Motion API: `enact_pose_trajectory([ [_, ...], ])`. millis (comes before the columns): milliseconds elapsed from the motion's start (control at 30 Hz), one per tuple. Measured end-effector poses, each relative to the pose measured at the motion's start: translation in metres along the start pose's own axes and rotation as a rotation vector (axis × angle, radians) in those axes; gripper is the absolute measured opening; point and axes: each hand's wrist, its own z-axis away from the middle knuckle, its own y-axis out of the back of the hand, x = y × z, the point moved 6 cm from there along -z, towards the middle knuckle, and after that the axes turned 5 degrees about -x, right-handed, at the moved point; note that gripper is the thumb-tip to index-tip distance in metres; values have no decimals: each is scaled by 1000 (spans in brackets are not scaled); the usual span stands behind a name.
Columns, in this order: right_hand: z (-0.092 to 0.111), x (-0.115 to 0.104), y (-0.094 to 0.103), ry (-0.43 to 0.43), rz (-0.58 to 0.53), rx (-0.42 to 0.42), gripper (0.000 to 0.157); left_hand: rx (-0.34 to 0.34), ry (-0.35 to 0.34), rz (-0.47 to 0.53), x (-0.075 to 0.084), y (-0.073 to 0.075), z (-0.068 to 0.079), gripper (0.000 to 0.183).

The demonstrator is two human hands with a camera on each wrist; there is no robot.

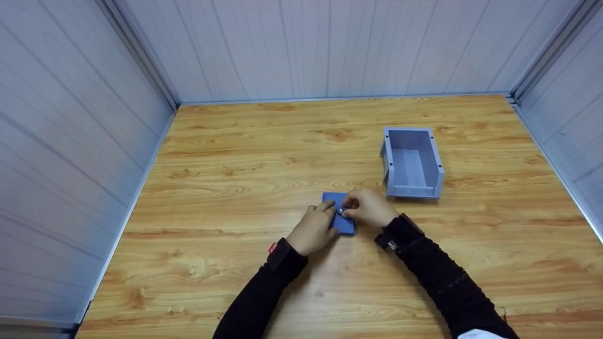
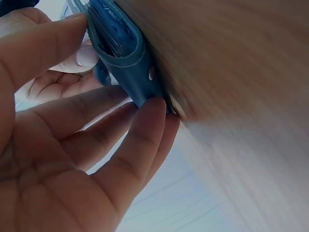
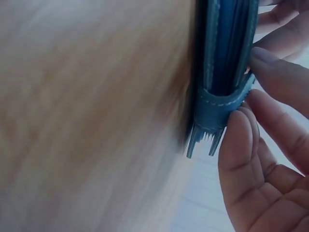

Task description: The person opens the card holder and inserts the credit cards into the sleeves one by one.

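Observation:
A blue wallet (image 1: 347,227) with stitched edges lies on the wooden table, both hands at it. Along its left side, my left hand (image 1: 311,230) holds it, with the thumb at one edge and fingers at another in the left wrist view. My right hand (image 1: 372,207) pinches the wallet's narrow closing strap (image 3: 217,110) between thumb and forefinger. Thin sleeves or cards (image 2: 113,29) show inside the folded covers. A small metal snap (image 2: 152,73) sits on the leather in the left wrist view. The right fingers partly hide the strap's end.
A grey plastic bin (image 1: 414,191) stands on the table (image 1: 235,179) behind and to the right of the hands. White panel walls (image 1: 301,52) enclose the table at the back and both sides.

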Motion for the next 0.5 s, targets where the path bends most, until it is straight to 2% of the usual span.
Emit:
enact_pose_trajectory([
  [267,-4,4,0,-8,-37,-23,10,8,1,16,0,1,0,57],
  [500,-4,6,3,26,-65,10,8,17,-10,12,0,1,-1,57],
])
